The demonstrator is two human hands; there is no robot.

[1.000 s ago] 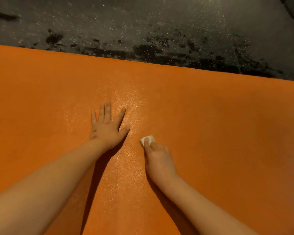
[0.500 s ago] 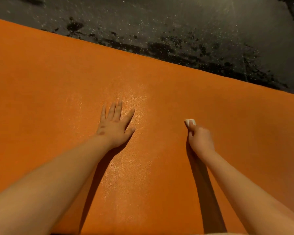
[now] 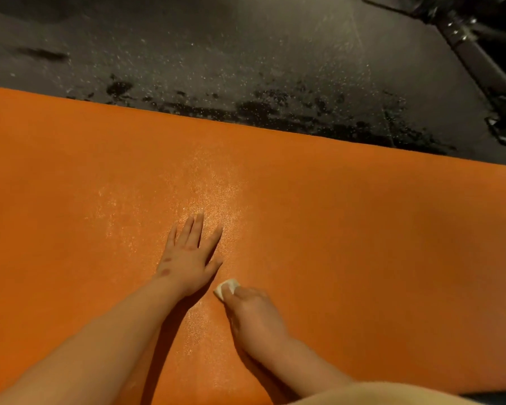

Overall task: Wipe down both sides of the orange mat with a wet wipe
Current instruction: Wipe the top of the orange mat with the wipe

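Right hand point(image 3: 256, 320) has swept back left since half a second ago, now low and close to the left hand's thumb, wipe point(image 3: 227, 287) with it. Fingers are pressed down on the wipe, pinning it flat to the mat point(image 3: 362, 244); only a white corner sticks out past the fingertips. Left hand point(image 3: 189, 258) lies flat on the mat, palm down, fingers spread apart, gripping nothing, about where it was. Mat covers most of the view, spread out on a dark speckled floor point(image 3: 216, 54). A shiny patch shows on the mat above the left fingers. Dark metal frame point(image 3: 479, 62) sits top right on the floor.
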